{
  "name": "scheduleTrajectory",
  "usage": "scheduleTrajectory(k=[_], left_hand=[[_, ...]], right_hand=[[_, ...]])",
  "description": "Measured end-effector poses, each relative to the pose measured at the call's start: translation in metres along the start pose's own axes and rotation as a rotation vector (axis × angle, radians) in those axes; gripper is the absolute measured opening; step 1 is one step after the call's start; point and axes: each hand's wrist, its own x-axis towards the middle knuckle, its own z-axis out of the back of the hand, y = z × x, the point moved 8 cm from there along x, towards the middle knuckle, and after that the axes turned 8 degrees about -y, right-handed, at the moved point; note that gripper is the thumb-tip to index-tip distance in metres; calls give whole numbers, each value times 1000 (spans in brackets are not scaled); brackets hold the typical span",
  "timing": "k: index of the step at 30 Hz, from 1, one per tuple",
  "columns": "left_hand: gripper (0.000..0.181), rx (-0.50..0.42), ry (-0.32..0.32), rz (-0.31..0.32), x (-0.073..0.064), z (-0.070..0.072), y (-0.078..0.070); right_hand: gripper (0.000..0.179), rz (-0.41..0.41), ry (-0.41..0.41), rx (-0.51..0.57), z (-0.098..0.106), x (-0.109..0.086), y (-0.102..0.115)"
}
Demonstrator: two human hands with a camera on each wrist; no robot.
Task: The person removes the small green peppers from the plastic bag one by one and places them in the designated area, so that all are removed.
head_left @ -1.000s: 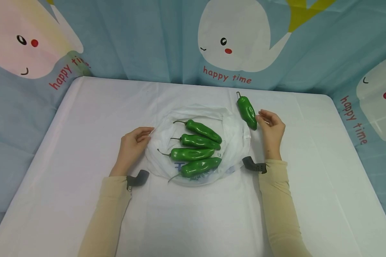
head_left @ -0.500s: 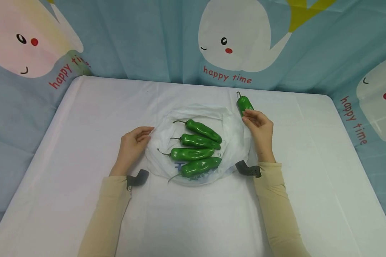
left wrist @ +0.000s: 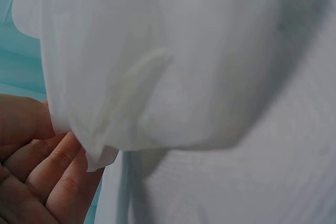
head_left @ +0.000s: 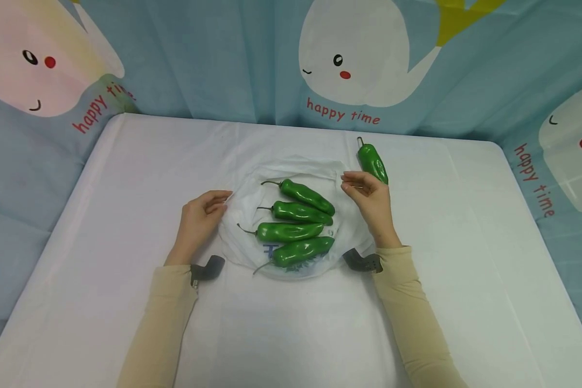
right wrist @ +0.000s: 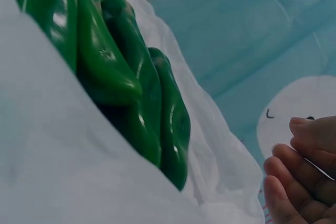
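A white plastic bag lies spread on the table with its mouth up and rolled round. Several green peppers rest in it side by side, stems to the left. My left hand pinches the bag's left rim between thumb and fingers; the left wrist view shows the film rising from that hand. At the bag's right rim is my right hand, fingers loosely bent with nothing between them in the right wrist view. Behind it lies another green pepper, its lower tip hidden by that hand.
The table has a white cloth. A blue curtain printed with whales stands along its back and sides. Dark wrist camera mounts stick out from both cuffs, close to the bag.
My right hand has moved left from beside the loose pepper, passing over its lower end, to the bag's right rim. That pepper stays in place. My left hand keeps its hold.
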Motion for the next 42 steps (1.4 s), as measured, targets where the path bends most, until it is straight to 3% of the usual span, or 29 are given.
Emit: scheduleTrajectory(k=[6,15,31,38,42], left_hand=[[28,2,4,9,0,0,1],[27,0,-1,-1,0,0,0],[28,-2,3,-5,0,0,0],[28,-13,11,14,-1,-1,0],[28,-17,11,15,0,-1,0]], right_hand=[[27,-2,83,5,-12,-3,-4],[26,-40,200,-86,-27,-8,-12],[28,-88,262,-144,-34,-10,-18],[28,-51,249,-171,-31,-2,-53],[27,-48,247,-199,-31,-3,-55]])
